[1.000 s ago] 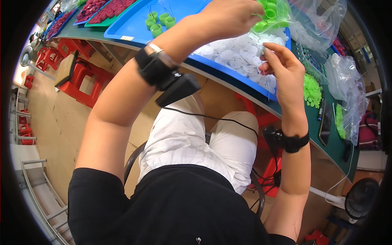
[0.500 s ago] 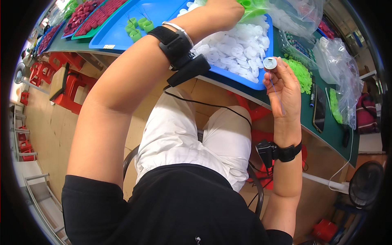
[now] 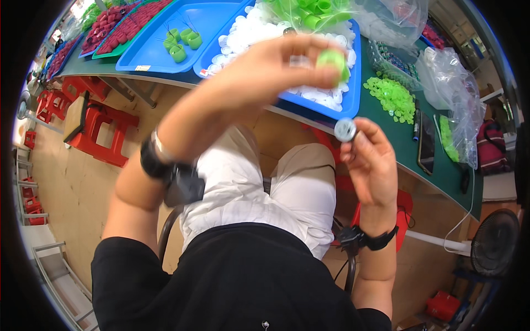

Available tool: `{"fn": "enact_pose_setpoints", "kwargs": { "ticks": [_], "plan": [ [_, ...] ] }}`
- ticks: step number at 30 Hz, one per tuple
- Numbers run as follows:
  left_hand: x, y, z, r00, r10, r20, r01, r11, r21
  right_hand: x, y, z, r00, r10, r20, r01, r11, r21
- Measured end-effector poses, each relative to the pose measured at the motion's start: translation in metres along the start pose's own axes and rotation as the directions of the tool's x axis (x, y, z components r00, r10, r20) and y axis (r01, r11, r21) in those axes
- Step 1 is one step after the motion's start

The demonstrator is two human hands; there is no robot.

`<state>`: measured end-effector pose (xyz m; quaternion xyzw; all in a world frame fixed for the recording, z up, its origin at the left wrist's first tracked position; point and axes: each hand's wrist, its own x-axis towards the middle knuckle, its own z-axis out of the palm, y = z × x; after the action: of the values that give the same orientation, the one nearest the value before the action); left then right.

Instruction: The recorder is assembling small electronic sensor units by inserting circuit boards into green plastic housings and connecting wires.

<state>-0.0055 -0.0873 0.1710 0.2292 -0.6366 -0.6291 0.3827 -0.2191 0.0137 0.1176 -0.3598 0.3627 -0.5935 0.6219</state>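
My left hand [image 3: 281, 63], smeared by motion, is closed on a light-green plastic tube [image 3: 333, 66] over the front part of a blue tray [image 3: 351, 107] of white plastic discs [image 3: 240, 33]. Between the thumb and fingertips of my right hand [image 3: 372, 163] is a small round whitish part [image 3: 345, 129] with a ring-like face. It sits just off the table's front edge, apart from the green tube. A bag of more green tubes [image 3: 314, 14] lies on top of the discs.
Another blue tray [image 3: 210, 14] to the left holds several green tubes with wires [image 3: 179, 44]. Trays of dark-red parts [image 3: 132, 27] stand further left. Right of the discs are a pile of green pieces [image 3: 392, 99], a phone [image 3: 425, 143] and clear plastic bags [image 3: 450, 83].
My left hand has come back from the bag of green tubes toward me, now with a green tube. My right hand has moved slightly left and nearer, still holding the round part.
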Motion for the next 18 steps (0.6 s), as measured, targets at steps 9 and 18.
{"fn": "enact_pose_setpoints", "kwargs": {
  "ticks": [9,18],
  "plan": [
    [-0.096,-0.092,0.046,0.934,-0.358,0.016,0.303,0.764,-0.570,-0.046,0.051,-0.008,0.983,0.169,-0.076,-0.172,0.984,-0.037],
    [-0.109,-0.121,0.065,0.989,-0.082,-0.121,0.063,0.987,-0.150,-0.052,0.076,-0.016,0.973,0.205,-0.103,-0.204,0.979,0.018]
  ]
}}
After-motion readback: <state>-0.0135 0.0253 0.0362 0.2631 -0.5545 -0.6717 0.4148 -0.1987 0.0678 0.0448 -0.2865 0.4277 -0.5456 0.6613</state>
